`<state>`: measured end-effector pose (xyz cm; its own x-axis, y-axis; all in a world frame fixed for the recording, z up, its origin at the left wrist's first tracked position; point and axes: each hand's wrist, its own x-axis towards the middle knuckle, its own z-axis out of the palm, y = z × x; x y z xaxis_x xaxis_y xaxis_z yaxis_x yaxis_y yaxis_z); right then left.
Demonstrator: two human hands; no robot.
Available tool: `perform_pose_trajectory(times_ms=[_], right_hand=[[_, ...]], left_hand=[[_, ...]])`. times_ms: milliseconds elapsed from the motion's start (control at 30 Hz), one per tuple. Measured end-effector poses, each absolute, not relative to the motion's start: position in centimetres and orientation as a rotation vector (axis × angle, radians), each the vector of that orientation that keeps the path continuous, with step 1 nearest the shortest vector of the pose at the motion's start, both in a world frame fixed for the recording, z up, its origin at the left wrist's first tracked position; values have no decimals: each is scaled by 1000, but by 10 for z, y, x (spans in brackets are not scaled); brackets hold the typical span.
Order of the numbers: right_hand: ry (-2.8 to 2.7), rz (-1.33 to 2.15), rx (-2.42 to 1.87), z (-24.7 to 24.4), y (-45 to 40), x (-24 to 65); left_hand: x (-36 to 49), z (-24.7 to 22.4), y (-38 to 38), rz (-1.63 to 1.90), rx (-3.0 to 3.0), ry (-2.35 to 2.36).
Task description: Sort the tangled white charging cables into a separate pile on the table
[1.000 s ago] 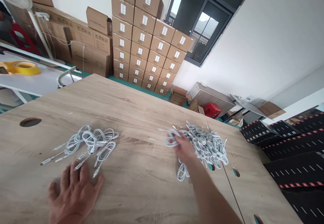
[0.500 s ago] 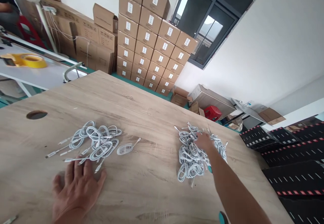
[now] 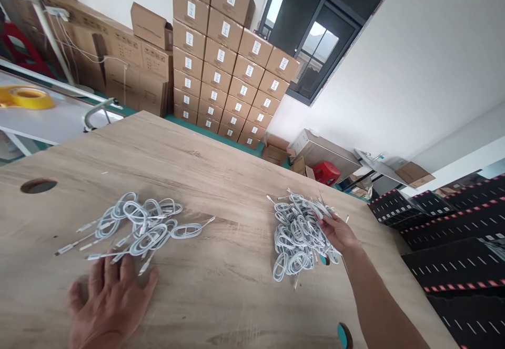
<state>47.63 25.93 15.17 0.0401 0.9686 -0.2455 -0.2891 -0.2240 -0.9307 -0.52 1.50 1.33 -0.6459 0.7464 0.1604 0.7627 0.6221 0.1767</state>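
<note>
My left hand [image 3: 112, 296] lies flat on the table with its fingers spread, the fingertips at the near edge of a loose group of coiled white cables [image 3: 144, 217]. One coil [image 3: 187, 231] lies at that group's right side. Over on the right is a larger, tangled pile of similar coiled cables [image 3: 294, 233]. My right hand [image 3: 338, 232] is at this pile's right edge, thumb and fingers closed on a white cable [image 3: 321, 211]. Part of the held cable is hidden by the fingers and merges with the pile behind it.
The wooden table [image 3: 221, 286] has a round hole [image 3: 38, 186] at left and a teal-lined hole [image 3: 344, 335] near the front. Black racks [image 3: 450, 265] stand at right. Stacked cartons [image 3: 224, 57] line the wall. A yellow tape dispenser [image 3: 27, 97] sits on a side table.
My right hand has shifted from over the middle of the right pile to its right edge and now holds a cable. The view has turned slightly; my left hand stays flat on the table.
</note>
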Motion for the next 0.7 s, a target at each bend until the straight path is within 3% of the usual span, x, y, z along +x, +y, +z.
perform_pose_trajectory(times_ms=[133,300,433,567,700], right_hand=[[-877,1630,-994,135,244,395],[-990,1736,-901,101,211,226],[-1650,1629,-954,96,185,137],[-2266,1125,-1152,118,200,171],[-2359,311,-1897,151,240,283]], left_hand=[[-4,16,15,-298,-1287,-2826],[-4,21,12,-163,-1323,-2892],[-6,20,12,-156,-1316,-2867],[-5,21,14,-214,-1314,-2854],[-2,27,15,-236,-1343,-2845]])
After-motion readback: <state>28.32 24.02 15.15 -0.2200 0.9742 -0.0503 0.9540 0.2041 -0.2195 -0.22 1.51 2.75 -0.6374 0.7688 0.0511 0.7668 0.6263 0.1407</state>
